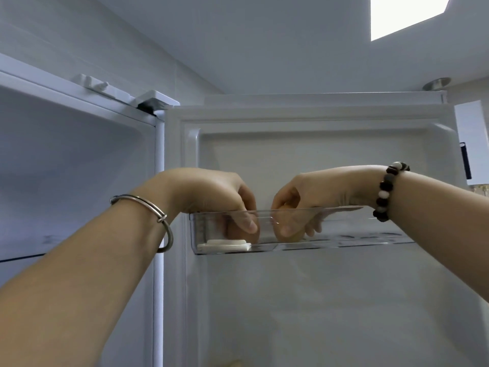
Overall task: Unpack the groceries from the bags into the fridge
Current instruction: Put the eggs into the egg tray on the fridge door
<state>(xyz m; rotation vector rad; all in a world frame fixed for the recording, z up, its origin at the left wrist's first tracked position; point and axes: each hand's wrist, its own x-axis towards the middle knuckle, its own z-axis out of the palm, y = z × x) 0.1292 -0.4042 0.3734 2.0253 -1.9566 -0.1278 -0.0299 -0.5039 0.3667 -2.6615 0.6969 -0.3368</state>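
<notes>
Door bin [370, 229] — right hand [317, 197] holds egg [292, 236] inside.

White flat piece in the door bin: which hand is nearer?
Left. The left hand is just above the white piece; the right hand, holding an egg, is farther right.

Silver bangle [162, 218] on left wrist — dark-and-white beads [384, 192] on right

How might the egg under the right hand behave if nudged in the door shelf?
Rounded and smooth, the egg would probably roll unless seated in a door shelf hollow. Its shell is likely fragile; the right hand curls round it.
</notes>
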